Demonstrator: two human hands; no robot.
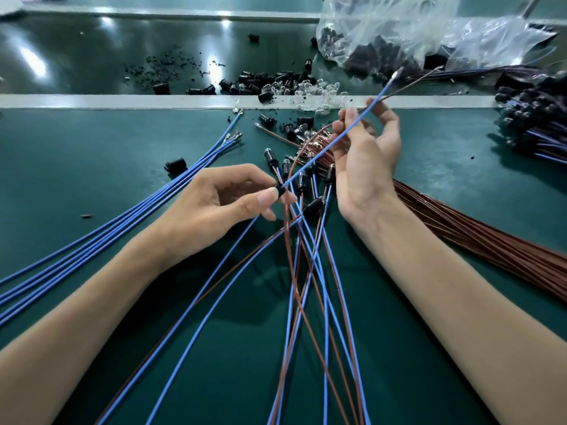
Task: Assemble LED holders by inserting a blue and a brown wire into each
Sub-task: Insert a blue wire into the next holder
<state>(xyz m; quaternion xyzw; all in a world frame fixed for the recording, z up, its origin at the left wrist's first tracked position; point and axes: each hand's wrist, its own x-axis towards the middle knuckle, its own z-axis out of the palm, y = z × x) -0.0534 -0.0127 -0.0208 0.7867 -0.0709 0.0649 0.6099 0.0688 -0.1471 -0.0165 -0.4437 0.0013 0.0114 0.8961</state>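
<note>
Pinching a small black plastic LED holder (279, 189) near the white bench strip (122, 101), the left hand (214, 204) is steadying it while the right hand (365, 154) is gripping a thin blue wire (306, 168) and brown wire (408, 84), seemingly for insertion.

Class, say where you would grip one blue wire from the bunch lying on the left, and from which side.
Pinch just behind the metal tip, from above at the far end of the blue wires: there the ends fan apart, while nearer they lie packed together.

wires (196, 162) blue | wire bundle (491, 243) brown | holders (260, 79) black | table (92, 179) green
</note>
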